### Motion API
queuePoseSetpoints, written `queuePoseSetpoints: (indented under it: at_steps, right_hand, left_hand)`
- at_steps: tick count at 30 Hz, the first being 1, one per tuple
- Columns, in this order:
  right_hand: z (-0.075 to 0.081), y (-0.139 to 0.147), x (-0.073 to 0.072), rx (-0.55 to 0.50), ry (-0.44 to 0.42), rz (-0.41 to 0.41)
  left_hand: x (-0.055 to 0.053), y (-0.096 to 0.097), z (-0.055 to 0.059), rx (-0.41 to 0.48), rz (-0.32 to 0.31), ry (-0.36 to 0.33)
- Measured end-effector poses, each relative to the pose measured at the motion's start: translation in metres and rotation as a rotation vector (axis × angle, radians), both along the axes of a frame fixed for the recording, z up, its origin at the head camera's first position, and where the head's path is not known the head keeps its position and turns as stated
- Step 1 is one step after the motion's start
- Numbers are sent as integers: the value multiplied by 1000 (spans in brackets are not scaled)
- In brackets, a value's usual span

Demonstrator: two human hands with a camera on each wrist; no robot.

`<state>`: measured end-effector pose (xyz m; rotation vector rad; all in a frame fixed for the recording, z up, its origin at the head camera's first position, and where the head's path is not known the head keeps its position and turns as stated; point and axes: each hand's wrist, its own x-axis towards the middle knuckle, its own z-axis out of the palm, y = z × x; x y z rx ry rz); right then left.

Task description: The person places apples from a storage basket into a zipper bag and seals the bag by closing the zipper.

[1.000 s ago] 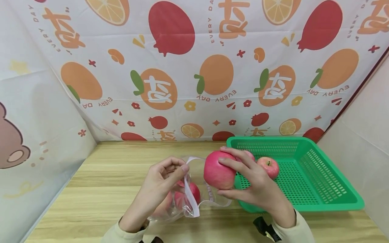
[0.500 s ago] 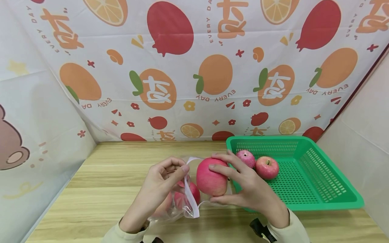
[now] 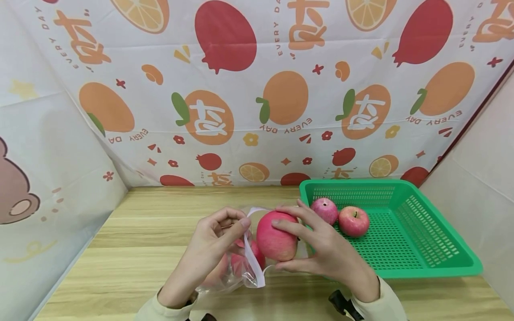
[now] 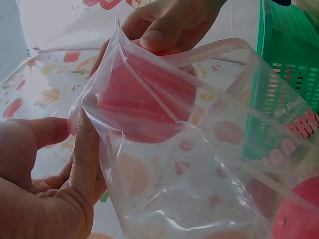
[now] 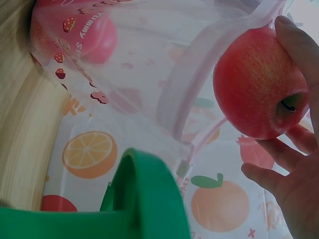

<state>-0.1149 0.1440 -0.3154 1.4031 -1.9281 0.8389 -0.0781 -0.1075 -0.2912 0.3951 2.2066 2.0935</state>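
My right hand (image 3: 327, 243) holds a red apple (image 3: 276, 236), thumb below and fingers over its top, at the mouth of a clear plastic bag (image 3: 254, 267). In the right wrist view the apple (image 5: 261, 84) shows its stem end beside the bag's pale rim (image 5: 187, 94). My left hand (image 3: 213, 243) pinches the bag's edge between thumb and fingers, as the left wrist view shows at the bag's film (image 4: 107, 109). Inside the bag lie other red apples (image 4: 299, 211), partly hidden behind the left hand and the film.
A green plastic basket (image 3: 445, 232) stands on the right of the wooden table (image 3: 132, 249). In its left part sit two apples, a pinkish one (image 3: 324, 210) and a red-yellow one (image 3: 354, 221). A fruit-printed cloth (image 3: 257, 116) hangs behind the table.
My right hand has moved left and slightly down with the apple, bringing it to the bag's mouth. The pinkish apple in the basket is now more exposed. My left hand stays in place.
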Motion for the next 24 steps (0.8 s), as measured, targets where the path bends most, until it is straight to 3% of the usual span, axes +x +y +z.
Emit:
queuePoseSetpoints:
  at_steps: [14, 18, 24]
  right_hand:
    - [-4, -4, 1, 15, 22, -12]
    - [-4, -3, -2, -25, 42, 12]
    - [-2, 0, -5, -79, 68, 35]
  left_hand:
    - [0, 1, 0, -14, 10, 17]
    - [0, 1, -1, -6, 6, 25]
    - [-1, 4, -3, 29, -56, 54]
